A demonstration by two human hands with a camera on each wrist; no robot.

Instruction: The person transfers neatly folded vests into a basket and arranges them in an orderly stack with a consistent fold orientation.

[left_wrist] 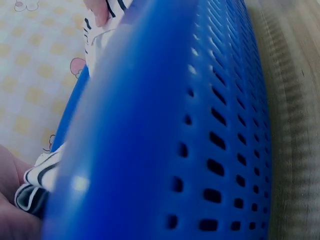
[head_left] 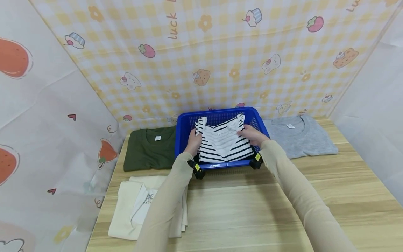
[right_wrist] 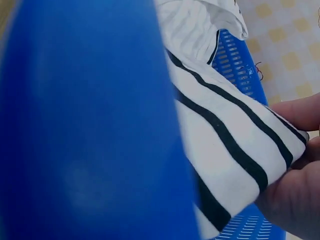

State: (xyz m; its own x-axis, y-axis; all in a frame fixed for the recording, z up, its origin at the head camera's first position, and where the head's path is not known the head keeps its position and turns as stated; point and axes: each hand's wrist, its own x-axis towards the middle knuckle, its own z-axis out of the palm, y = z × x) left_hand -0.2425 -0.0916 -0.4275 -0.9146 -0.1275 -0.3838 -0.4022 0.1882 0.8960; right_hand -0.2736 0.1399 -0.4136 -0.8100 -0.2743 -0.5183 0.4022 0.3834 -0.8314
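Note:
A white shirt with black stripes [head_left: 221, 143], folded, lies inside the blue plastic basket [head_left: 217, 165] with its neckline toward the back wall. My left hand [head_left: 193, 141] grips the shirt's left side, just inside the basket's rim. On the opposite side my right hand [head_left: 253, 134] pinches the shirt's right edge. The right wrist view shows the thumb and fingers [right_wrist: 290, 200] closed on the striped fold. In the left wrist view the basket wall covers much of the shirt, and part of the left hand [left_wrist: 17, 200] shows beside a striped edge.
A folded dark green shirt [head_left: 148, 152] lies left of the basket, and a folded grey shirt [head_left: 299, 136] lies to its right. Cream folded clothing [head_left: 126, 210] sits at the front left of the wooden table [head_left: 239, 217]. A yellow checked cloth wall [head_left: 220, 70] stands close behind the basket.

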